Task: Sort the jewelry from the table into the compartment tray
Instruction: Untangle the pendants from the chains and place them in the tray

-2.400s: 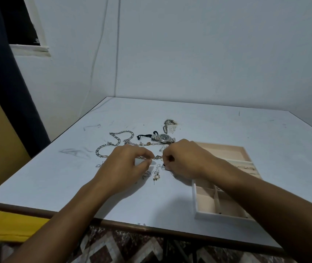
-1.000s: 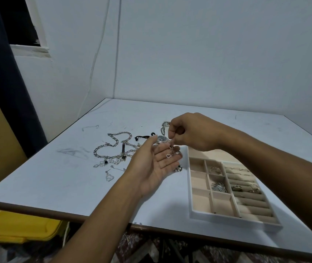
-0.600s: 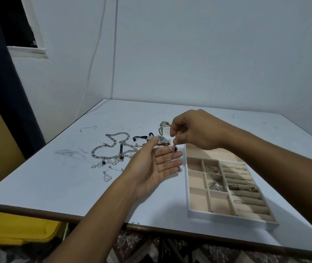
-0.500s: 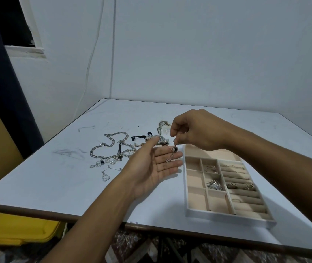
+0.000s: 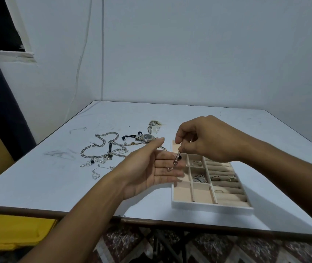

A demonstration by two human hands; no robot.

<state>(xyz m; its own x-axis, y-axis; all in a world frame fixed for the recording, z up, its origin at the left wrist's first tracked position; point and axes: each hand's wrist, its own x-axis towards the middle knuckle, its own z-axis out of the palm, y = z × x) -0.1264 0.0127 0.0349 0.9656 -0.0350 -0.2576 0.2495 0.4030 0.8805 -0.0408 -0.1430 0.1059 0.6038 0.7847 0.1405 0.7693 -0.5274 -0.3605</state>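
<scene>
On the table (image 5: 47,186), the compartment tray (image 5: 212,205) lies front right, the tangled chains (image 5: 110,150) to its left, the watch (image 5: 147,137) behind them, and between them the right hand (image 5: 204,139) holds a small chain (image 5: 175,162) over the left hand (image 5: 151,168).

The left hand (image 5: 149,169) is held palm up with straight fingers (image 5: 172,176) above the tabletop (image 5: 47,186), at the left edge of the compartment tray (image 5: 212,206). The right hand (image 5: 206,139) pinches the upper end of a short chain (image 5: 175,161) that carries a black bead. The lower end of the chain lies on the left fingers. Left of the hands, a tangle of link chains (image 5: 104,147), a wristwatch (image 5: 146,138) and a heart pendant (image 5: 95,175) lie on the tabletop. The tray holds a fan-shaped brooch (image 5: 199,178) in a middle compartment and rings (image 5: 223,178) in the roll section.
</scene>
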